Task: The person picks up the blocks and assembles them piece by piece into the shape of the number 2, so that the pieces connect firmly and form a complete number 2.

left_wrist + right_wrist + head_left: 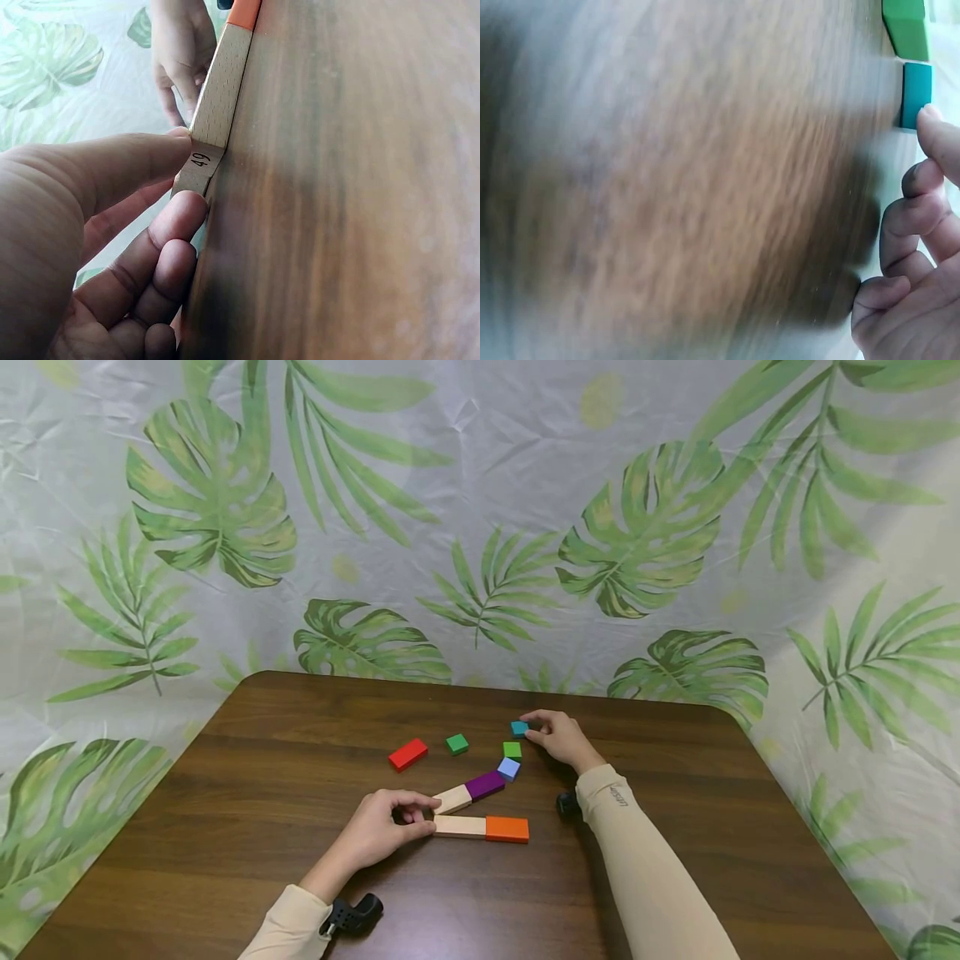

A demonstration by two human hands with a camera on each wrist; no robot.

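Note:
My left hand (378, 828) grips the near ends of two plain wooden blocks where they meet in a narrow V. One plain block (460, 827) continues into an orange block (507, 829). The other plain block (453, 799) leads to a purple block (485, 786). In the left wrist view, the printed end of a wooden block (200, 160) shows between thumb and fingers. Farther back, my right hand (561, 739) pinches a small teal block (519, 729) between thumb and finger. A light green block (512, 751) and a light blue block (508, 768) lie just in front of it.
A red block (408, 754) and a dark green block (457, 744) lie apart, left of the light green one. All rest on a brown wooden table (675, 827). Behind its far edge hangs a leaf-patterned curtain (495, 485).

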